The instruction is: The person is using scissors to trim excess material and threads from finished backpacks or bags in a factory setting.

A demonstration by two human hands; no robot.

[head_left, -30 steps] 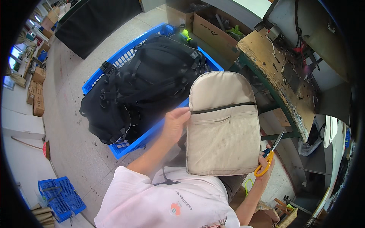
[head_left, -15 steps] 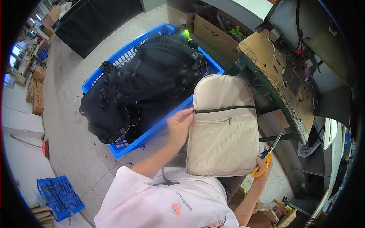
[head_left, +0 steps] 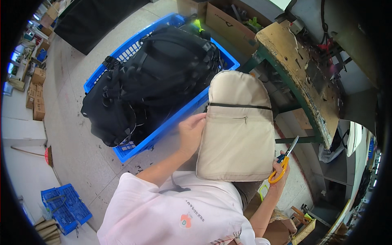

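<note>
evidently, the beige rounded-top fabric panel (head_left: 239, 151) is held face-up between both sides of the body, its left edge pinched in the left grip (head_left: 191, 132). in the right grip (head_left: 281, 173), orange-handled scissors (head_left: 285, 161) are clasped beside the opposite edge; whether that edge is also pinched cannot be told. the panel is probably best kept flat and evenly stretched, with the scissors angled outward so that it is not nicked. to its left, black strapped bags (head_left: 159, 73) are heaped in a blue plastic basket (head_left: 163, 127) on the tiled floor (head_left: 71, 102). to the right, a worn, wood-topped desk (head_left: 281, 41) is seen, its surface littered; near it, an open cardboard box (head_left: 226, 26) is placed.
</note>
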